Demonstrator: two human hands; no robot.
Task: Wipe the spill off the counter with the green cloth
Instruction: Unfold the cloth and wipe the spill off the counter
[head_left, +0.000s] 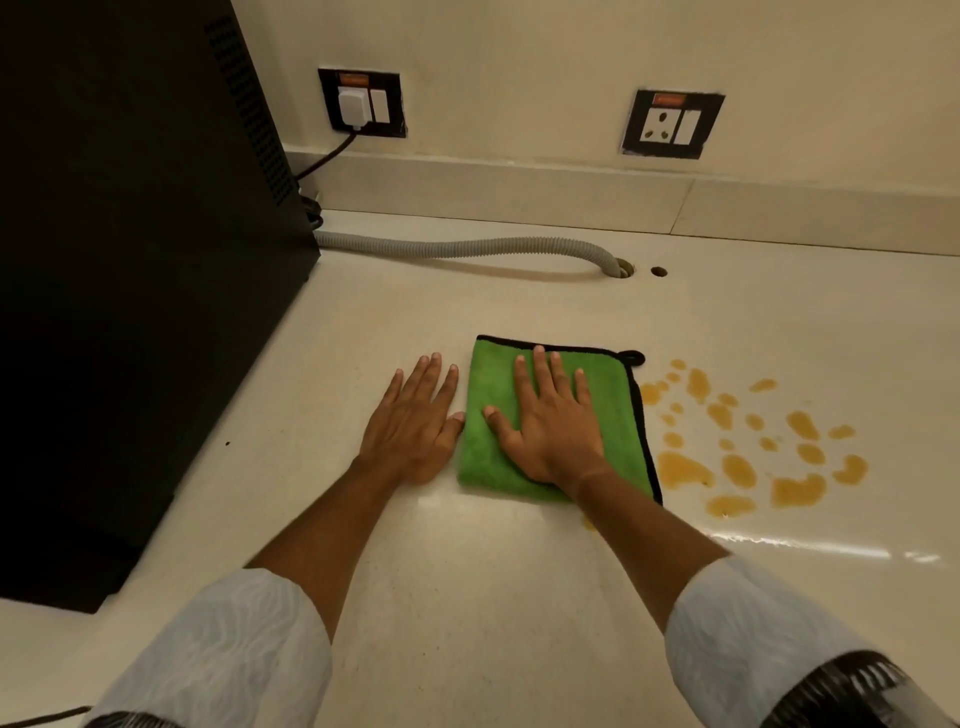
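A folded green cloth (618, 410) with black edging lies flat on the cream counter (467, 597). My right hand (553, 421) rests palm down on top of it, fingers spread. My left hand (415, 421) lies flat on the bare counter just left of the cloth, its thumb touching the cloth's edge. An orange-yellow spill (748, 447) of several blobs and drops spreads over the counter right of the cloth, the nearest drops at its black edge.
A large black appliance (130, 260) stands at the left. A grey corrugated hose (467, 248) runs along the back into a hole (623, 269) in the counter. Two wall sockets (362, 102) (671, 124) sit above the backsplash.
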